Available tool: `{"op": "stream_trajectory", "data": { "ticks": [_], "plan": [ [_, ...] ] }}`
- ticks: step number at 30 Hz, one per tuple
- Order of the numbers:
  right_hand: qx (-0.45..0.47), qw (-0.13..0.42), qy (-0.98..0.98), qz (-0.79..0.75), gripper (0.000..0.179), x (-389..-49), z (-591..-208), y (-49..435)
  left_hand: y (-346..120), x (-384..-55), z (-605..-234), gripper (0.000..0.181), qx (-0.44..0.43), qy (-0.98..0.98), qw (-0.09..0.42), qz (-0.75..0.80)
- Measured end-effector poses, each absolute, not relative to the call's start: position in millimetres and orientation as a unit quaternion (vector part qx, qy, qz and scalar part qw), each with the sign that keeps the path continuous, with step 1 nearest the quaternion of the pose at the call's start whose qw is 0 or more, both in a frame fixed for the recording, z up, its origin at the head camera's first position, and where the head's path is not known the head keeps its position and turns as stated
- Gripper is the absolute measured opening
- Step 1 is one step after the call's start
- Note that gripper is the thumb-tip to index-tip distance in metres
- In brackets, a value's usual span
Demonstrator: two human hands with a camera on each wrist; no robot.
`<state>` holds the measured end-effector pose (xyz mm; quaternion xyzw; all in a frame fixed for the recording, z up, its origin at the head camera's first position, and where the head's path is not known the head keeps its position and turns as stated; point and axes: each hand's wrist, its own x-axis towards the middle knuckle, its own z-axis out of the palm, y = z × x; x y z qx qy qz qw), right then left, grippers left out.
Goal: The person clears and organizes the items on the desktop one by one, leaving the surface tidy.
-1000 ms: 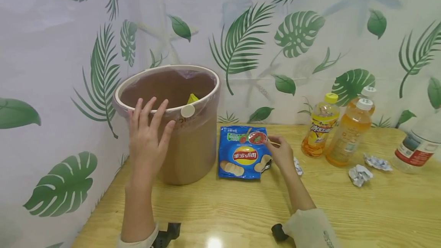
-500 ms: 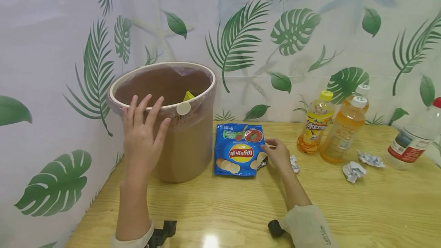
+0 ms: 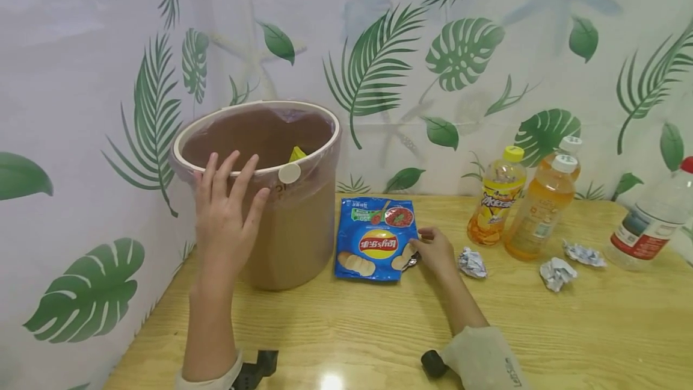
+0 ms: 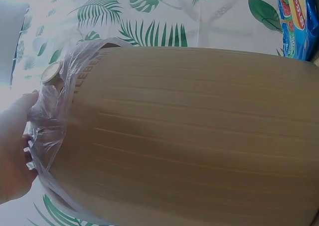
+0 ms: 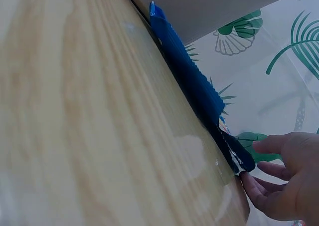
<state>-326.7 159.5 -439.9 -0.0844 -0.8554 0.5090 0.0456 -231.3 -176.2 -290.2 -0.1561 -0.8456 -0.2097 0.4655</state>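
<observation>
A tan trash bin (image 3: 292, 227) with a pale rim and a clear plastic liner stands at the left. My left hand (image 3: 224, 221) rests against its near rim, fingers extended; the left wrist view shows that hand (image 4: 15, 146) at the liner (image 4: 50, 121). Beside the bin lies a blue chip bag (image 3: 373, 257), torn at its lower right corner. My right hand (image 3: 438, 254) is at the bag's right edge. In the right wrist view its fingertips (image 5: 246, 178) touch the edge of the bag (image 5: 192, 86), with the thumb held apart above.
Right of the bag lie crumpled papers (image 3: 473, 262). Behind them stand a yellow-capped bottle (image 3: 495, 203) and two white-capped bottles (image 3: 541, 215). A red-capped bottle (image 3: 646, 227) is at far right. Something yellow (image 3: 296, 154) shows inside the bin. A leaf-patterned sheet (image 3: 390, 65) hangs behind.
My right hand has slid a little down the bag's right edge, so a crumpled paper beside it shows more fully. The left hand stays at the bin rim. The head view has shifted slightly.
</observation>
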Motion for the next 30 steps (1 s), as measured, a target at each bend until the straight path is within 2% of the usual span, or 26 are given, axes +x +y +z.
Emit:
{"op": "stream_trajectory", "data": {
  "ticks": [17, 23, 30],
  "plan": [
    [-0.099, 0.019, -0.800, 0.591, 0.045, -326.8, -443.5, 164.1, -174.8, -230.7, -289.9, 0.053, -0.158, -0.843, 0.470, -0.209],
    [-0.119, 0.004, -0.774, 0.622, 0.037, -327.3, -442.6, 165.7, -175.5, -230.3, -290.2, 0.053, -0.158, -0.844, 0.468, -0.209],
    [-0.105, 0.053, -0.755, 0.646, 0.032, -326.2, -447.2, 167.2, -175.8, -231.0, -290.2, 0.053, -0.156, -0.846, 0.467, -0.204]
  ]
}}
